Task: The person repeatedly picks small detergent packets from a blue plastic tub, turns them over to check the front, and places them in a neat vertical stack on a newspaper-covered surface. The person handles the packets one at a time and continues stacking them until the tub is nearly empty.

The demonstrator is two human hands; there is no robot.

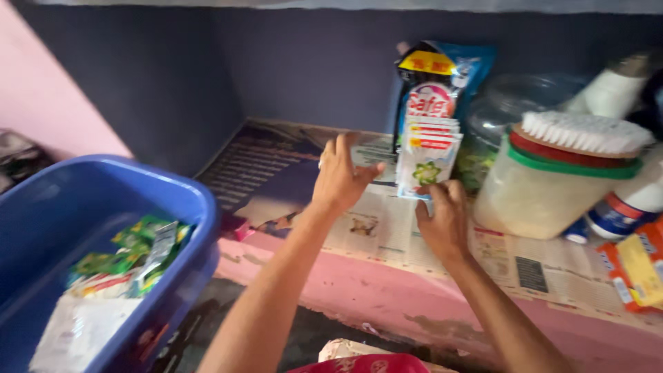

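Both hands are up on the shelf (pixel 387 242), a pink ledge lined with newspaper (pixel 387 221) against a dark blue wall. The right hand (pixel 442 220) grips the bottom of a stack of white sachets (pixel 427 155), fingers curled round the lower edge, holding the stack upright on the newspaper. The left hand (pixel 340 176) hovers just beside the stack on its left, fingers spread and loosely bent, thumb pointing toward the sachets, holding nothing; whether the thumb touches them is hard to tell. Right behind the stack stands a blue pouch (pixel 442 76) with a yellow top, leaning at the wall. Just to the right sits a pale tub (pixel 545 197) with a green-and-red lid, and a white scrub brush (pixel 583 131) lies bristles-up on top of it. Behind those, a clear lidded jar (pixel 511 100). At the far right edge, an orange packet (pixel 639 266) lies flat. Down at lower left, well apart from the hands, a blue basin (pixel 173 200) holds green sachets (pixel 131 255) and some paper.
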